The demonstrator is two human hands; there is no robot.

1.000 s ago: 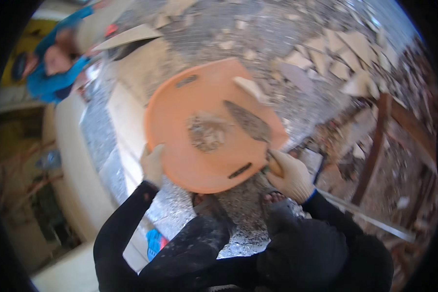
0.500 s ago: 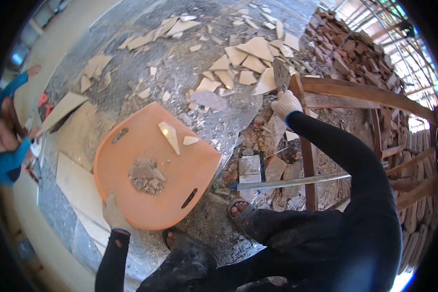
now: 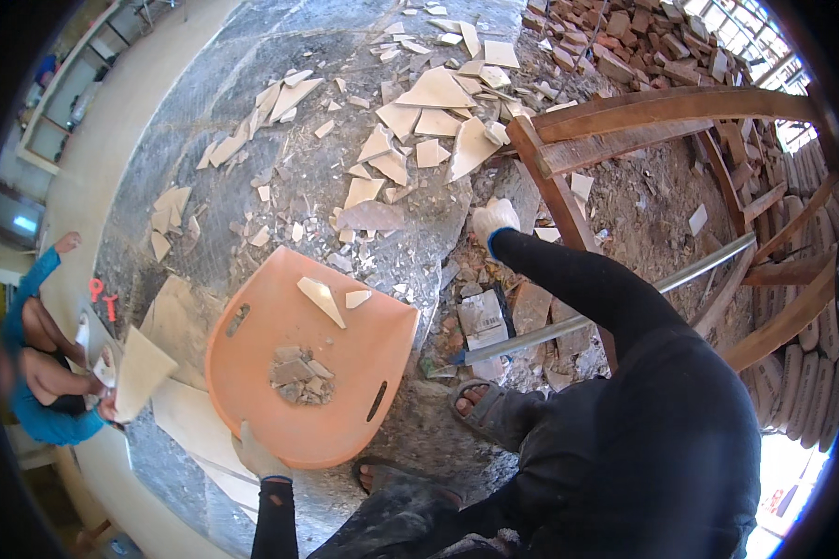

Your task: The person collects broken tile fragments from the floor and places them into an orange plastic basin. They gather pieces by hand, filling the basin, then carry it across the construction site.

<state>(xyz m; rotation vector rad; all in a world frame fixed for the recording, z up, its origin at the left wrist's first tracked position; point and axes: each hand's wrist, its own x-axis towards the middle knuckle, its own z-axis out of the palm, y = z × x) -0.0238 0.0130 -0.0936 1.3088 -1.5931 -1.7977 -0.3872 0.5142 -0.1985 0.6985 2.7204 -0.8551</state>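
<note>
My gloved left hand (image 3: 259, 454) grips the near-left rim of an orange plastic carrying scoop (image 3: 252, 373) with slot handles. A small heap of rubble (image 3: 300, 376) and two cream tile shards (image 3: 321, 302) lie inside the scoop. My gloved right hand (image 3: 496, 222) is closed, held low over debris beside the wooden frame. The earlier frame shows a trowel in it; now its blade cannot be made out. Ahead of this hand lie broken cream tiles (image 3: 435, 90), some overlapping in a pile.
A wooden frame (image 3: 555, 186) stands at my right, with a metal bar (image 3: 615, 298) crossing near it. Broken bricks (image 3: 643, 42) are heaped far right, and stacked sacks (image 3: 802, 391) sit below. On the left, a person in blue (image 3: 42, 373) holds a tile piece (image 3: 144, 373).
My right hand has moved left and nearer to me, and the trowel blade has dropped from sight. My view has shifted. The left hand stays on the scoop's rim.
</note>
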